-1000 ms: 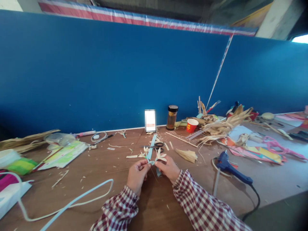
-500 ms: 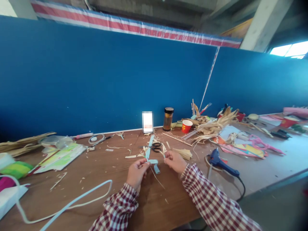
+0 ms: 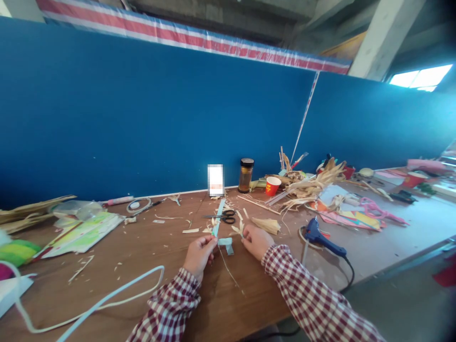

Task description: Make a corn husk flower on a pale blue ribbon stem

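Note:
My left hand (image 3: 198,255) pinches a light blue strip (image 3: 220,212) at its lower end between thumb and fingertips. The strip points away over the table, and a folded blue end (image 3: 225,242) hangs out to the right. Below the fingertips trails a thin pale fibre (image 3: 230,271). A little to the right, my right hand (image 3: 258,242) has its fingertips closed on a small pale corn husk piece (image 3: 237,230) with splayed tips. Just beyond both hands lie black-handled scissors (image 3: 228,217), partly behind the blue strip.
A broad dried husk (image 3: 266,225) lies past my right hand. Farther right are a blue glue gun (image 3: 325,239), pink scissors (image 3: 377,211) and a husk pile (image 3: 309,185). A dark-lidded jar (image 3: 246,175) and red paper cup (image 3: 273,186) stand behind. A white cable (image 3: 117,297) loops at left.
The husk piece in my right hand has turned toward the left, and its splayed tips show more. My left hand keeps its pinch on the blue strip. The whole view has shifted slightly.

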Tool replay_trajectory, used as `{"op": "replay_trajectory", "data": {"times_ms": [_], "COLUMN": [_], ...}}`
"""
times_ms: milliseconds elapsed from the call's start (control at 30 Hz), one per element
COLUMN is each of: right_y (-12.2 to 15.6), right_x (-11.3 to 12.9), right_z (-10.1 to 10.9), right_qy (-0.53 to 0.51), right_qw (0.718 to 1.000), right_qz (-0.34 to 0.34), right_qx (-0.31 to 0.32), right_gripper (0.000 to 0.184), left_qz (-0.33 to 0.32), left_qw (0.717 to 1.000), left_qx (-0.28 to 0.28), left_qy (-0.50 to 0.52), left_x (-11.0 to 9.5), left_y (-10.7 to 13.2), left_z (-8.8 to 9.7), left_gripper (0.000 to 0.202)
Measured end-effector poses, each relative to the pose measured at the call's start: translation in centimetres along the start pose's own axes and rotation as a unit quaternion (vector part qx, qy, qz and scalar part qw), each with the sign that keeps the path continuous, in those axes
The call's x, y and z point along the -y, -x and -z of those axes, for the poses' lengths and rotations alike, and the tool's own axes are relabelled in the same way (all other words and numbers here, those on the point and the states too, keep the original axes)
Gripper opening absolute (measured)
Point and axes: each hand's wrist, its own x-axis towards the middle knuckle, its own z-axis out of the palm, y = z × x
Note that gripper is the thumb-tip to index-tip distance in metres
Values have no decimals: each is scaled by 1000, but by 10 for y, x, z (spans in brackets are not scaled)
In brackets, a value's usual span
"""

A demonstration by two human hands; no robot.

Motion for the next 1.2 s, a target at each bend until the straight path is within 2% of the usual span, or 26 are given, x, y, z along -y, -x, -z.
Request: {"op": "replay_trajectory", "data": {"times_ms": [233, 367, 533, 700, 900, 1033, 1133, 1200], "right_y": [8, 18, 23, 15, 10, 32, 58, 73], "right_x": [-5, -15, -22, -13, 4, 5, -6, -21], "right_z": [4, 19, 42, 43, 40, 44, 49, 57], "right_qy": [6, 1, -5, 21, 49, -2, -8, 3], "right_qw": [1000, 999, 998, 997, 996, 992, 992, 996], "right_qz": [11, 35, 55, 74, 69, 118, 108, 85], "right_qx": [6, 4, 31, 18, 6, 46, 61, 38], "right_gripper": [8, 9, 12, 12, 11, 9, 8, 8], "left_qz": [5, 15, 8, 2, 33, 19, 40, 55], "left_qw": [1000, 999, 1000, 1000, 999, 999, 999, 998], "left_qx": [-10, -19, -5, -24, 10, 2, 4, 8], "left_qy": [-11, -27, -24, -20, -36, -37, -35, -32], "left_x": [-4, -7, -4, -2, -5, -5, -6, -6], "left_y": [4, 6, 5, 2, 2, 3, 3, 3], "left_z": [-1, -2, -1, 1, 3, 2, 2, 2], "left_gripper": [37, 41, 44, 41, 39, 38, 41, 45]}}
